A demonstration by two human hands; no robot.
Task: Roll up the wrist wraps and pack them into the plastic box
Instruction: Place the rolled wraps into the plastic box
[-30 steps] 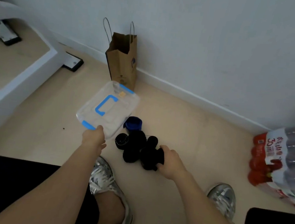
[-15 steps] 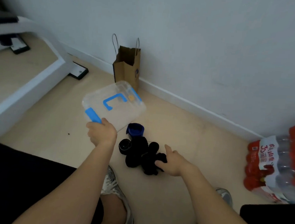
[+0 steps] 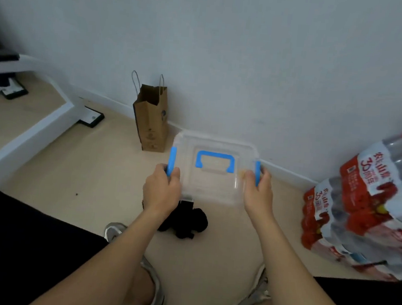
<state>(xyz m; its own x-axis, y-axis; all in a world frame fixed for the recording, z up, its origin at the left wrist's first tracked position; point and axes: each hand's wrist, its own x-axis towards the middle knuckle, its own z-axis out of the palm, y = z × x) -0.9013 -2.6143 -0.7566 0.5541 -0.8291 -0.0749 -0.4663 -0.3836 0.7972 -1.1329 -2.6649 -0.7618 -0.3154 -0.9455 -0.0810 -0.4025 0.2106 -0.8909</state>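
Observation:
I hold a clear plastic box [image 3: 213, 185] with a blue lid handle and blue side latches in the air above the floor. My left hand [image 3: 161, 189] grips its left side at the blue latch. My right hand [image 3: 257, 193] grips the right side at the other latch. The lid is on the box. Below it, a pile of black wrist wraps [image 3: 185, 221] lies on the beige floor, partly hidden by the box and my left wrist.
A brown paper bag [image 3: 150, 123] stands against the white wall. Packs of bottled water [image 3: 365, 205] lie at the right. A white frame with black feet [image 3: 26, 134] runs along the left. My two shoes [image 3: 156, 292] rest near the bottom.
My right hand left the wraps and took the box's right side. The box moved right and turned square to me, now held by both hands above the pile.

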